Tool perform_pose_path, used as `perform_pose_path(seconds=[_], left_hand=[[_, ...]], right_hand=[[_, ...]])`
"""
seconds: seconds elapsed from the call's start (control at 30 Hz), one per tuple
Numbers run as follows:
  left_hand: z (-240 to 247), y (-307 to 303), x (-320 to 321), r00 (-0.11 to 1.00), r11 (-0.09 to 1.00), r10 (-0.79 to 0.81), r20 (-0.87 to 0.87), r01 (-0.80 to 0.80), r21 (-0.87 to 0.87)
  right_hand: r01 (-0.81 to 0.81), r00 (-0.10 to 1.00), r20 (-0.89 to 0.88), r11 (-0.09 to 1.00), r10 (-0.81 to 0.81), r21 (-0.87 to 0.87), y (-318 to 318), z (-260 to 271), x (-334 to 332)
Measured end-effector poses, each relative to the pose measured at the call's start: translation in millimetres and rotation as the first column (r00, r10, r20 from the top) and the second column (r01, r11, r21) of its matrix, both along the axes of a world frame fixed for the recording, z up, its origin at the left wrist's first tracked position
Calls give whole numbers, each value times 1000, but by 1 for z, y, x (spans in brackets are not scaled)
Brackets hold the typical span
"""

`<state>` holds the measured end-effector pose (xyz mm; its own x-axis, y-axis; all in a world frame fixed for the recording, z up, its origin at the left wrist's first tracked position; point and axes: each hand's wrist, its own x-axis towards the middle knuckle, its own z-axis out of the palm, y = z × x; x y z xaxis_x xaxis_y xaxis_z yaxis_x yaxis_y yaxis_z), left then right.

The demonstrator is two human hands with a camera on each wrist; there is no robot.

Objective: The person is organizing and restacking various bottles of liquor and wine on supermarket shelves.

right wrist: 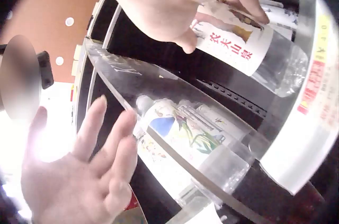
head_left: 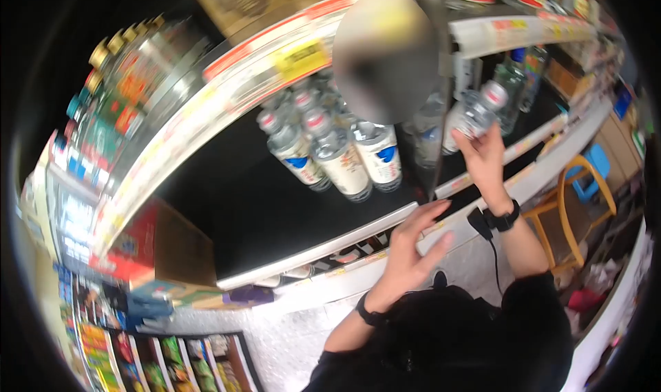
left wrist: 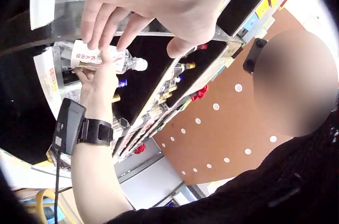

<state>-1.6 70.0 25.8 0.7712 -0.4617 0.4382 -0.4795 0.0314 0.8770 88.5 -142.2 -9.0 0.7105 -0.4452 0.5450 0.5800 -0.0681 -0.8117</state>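
Note:
My right hand [head_left: 485,161] grips a clear water bottle [head_left: 475,115] with a white cap, at the shelf section right of a see-through divider [right wrist: 127,76]. In the right wrist view, the bottle's white label [right wrist: 228,39] shows red lettering, and thumb and fingers lie round its upper part. My left hand [head_left: 412,254] hovers in front of the shelf's front edge, its fingers spread and holding nothing. Left of the divider stand several similar bottles [head_left: 341,168] with white caps and white labels bearing blue patches.
A shelf rail [head_left: 323,254] with price tags runs below the bottles. Green and clear bottles [head_left: 509,92] stand farther right. Boxes [head_left: 179,247] sit at the left end. A wooden chair [head_left: 585,199] stands on the right, and a snack rack [head_left: 158,361] is at lower left.

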Motion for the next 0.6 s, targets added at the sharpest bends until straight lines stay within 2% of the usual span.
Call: perform_pose_path(seconds=[0.07,0.13,0.2,0.23,0.3,0.33,0.4,0.43,0.47,0.5,0.53,0.57,0.6], left_hand=[[3,-5,0,995,999,-52,87,52,6],[6,-6,-3,991,999,-41,128,44,-18],[10,-6,-5,970,999,-18,243,29,-39],[10,-6,-6,972,999,-7,236,18,-45],[10,-3,-8,920,997,33,390,-2,-79],[9,-3,-11,922,997,39,386,-8,-81],[6,-1,-15,844,986,109,525,-27,-162],[10,2,-18,833,985,124,539,-39,-167],[10,5,-20,833,985,128,539,-44,-167],[10,8,-22,812,979,152,563,-44,-201],[9,11,-24,790,971,176,587,-42,-234],[8,16,-26,778,969,206,593,-76,-237],[7,22,-28,776,969,208,595,-79,-235]], right_hand=[[62,997,-37,998,-62,1,1,-1,-21],[194,981,16,980,-194,-47,-11,-22,-37],[238,971,10,956,-240,-170,-23,-27,-66],[227,973,5,958,-229,-178,-19,-19,-77],[307,908,348,937,-235,-168,-3,-3,-98],[332,921,298,907,-252,-259,-4,-5,-111],[248,914,385,928,-129,-279,11,13,-122],[295,927,317,913,-201,-281,13,10,-131],[290,928,317,915,-197,-281,1,19,-145],[273,962,226,512,-153,-815,-24,37,-164],[108,976,127,-112,-177,-988,-30,53,-171],[402,878,394,-27,-272,-915,-6,46,-168],[404,878,395,-23,-269,-915,4,46,-163]])
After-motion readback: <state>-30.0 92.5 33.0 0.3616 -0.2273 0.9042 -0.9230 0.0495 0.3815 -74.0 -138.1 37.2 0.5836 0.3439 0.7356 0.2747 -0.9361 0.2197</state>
